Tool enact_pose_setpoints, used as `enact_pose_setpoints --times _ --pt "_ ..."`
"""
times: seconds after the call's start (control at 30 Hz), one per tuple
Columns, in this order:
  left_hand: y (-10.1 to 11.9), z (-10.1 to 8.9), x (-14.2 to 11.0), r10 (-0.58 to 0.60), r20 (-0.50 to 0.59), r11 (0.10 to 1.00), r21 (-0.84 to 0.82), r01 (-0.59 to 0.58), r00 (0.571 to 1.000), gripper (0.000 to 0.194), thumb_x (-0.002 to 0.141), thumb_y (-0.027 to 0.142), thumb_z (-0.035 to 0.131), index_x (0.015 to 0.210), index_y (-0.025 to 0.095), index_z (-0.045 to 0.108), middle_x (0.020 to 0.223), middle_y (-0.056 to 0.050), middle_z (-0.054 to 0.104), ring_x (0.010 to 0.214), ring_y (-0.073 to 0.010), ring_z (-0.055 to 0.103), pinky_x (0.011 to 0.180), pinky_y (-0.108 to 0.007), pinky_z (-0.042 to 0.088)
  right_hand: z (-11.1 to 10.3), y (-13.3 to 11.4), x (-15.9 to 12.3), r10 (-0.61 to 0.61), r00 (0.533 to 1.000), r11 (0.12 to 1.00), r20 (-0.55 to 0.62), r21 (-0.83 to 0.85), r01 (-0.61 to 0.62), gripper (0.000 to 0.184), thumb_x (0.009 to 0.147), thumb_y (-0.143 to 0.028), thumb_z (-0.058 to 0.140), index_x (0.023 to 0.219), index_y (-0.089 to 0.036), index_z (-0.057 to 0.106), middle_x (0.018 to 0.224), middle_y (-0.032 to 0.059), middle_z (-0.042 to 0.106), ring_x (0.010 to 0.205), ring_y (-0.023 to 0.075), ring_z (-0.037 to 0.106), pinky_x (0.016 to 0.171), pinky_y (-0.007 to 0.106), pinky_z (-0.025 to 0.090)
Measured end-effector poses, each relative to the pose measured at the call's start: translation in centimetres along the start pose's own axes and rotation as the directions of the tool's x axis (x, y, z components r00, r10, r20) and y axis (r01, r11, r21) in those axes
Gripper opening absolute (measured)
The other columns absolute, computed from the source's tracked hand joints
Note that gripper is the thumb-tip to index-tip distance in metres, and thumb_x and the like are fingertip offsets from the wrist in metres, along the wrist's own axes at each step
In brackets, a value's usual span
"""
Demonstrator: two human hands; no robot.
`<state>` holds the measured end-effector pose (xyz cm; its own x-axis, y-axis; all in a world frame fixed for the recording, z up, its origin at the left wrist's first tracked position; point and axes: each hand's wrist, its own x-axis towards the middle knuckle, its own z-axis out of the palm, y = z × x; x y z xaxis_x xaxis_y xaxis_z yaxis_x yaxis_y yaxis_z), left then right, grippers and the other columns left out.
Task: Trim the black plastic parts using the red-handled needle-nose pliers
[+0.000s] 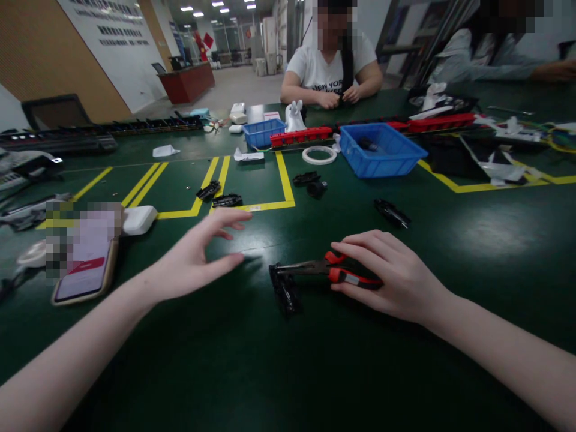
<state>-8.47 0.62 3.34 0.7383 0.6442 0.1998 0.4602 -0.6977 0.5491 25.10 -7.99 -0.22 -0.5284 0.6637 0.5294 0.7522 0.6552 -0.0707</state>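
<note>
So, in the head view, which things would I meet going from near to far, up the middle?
Black part, pliers, round black piece, white tape roll, red strip, person in white.

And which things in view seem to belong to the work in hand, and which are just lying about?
Probably in the work:
red-handled pliers, at the right hand
black part at the pliers' tips

Probably lying about:
phone
white case
white ring
</note>
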Motion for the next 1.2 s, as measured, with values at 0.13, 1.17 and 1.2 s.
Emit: enact_pose_setpoints --times 0.13,1.17,1.2 --pt "0.3 2.5 1.8 0.023 0.274 0.993 -0.115 0.009 0.961 0.082 0.085 0.027 0.07 0.153 0.031 0.024 0.153 -0.007 0.038 0.134 -0.0266 0.043 0.111 -0.047 0.04 -0.3 0.3 0.1 0.025 1.0 0.999 -0.013 -0.035 -0.025 0.045 0.085 -0.038 0.068 0.123 -0.016 0.058 0.109 0.015 0.068 0.097 0.0275 0.065 0.077 0.042 0.054" --pt "1.4 4.9 2.4 0.184 0.197 0.983 -0.032 -0.181 0.963 0.032 0.089 0.037 0.067 0.115 0.021 0.059 0.109 -0.005 0.061 0.1 -0.022 0.056 0.087 -0.037 0.045 0.5 0.3 -0.7 0.012 1.0 0.999 0.013 0.052 -0.013 0.048 0.084 -0.035 0.068 0.129 -0.022 0.057 0.113 0.0121 0.068 0.094 0.0248 0.067 0.073 0.039 0.058" --pt "1.6 4.9 2.4 0.184 0.192 0.983 -0.028 -0.182 0.964 0.031 0.089 0.036 0.067 0.115 0.02 0.059 0.11 -0.005 0.061 0.1 -0.022 0.056 0.087 -0.037 0.045 0.5 0.2 -0.7 0.005 1.0 0.999 0.015 0.047 -0.006 0.049 0.084 -0.035 0.068 0.129 -0.021 0.057 0.112 0.012 0.068 0.094 0.0246 0.067 0.073 0.038 0.058"
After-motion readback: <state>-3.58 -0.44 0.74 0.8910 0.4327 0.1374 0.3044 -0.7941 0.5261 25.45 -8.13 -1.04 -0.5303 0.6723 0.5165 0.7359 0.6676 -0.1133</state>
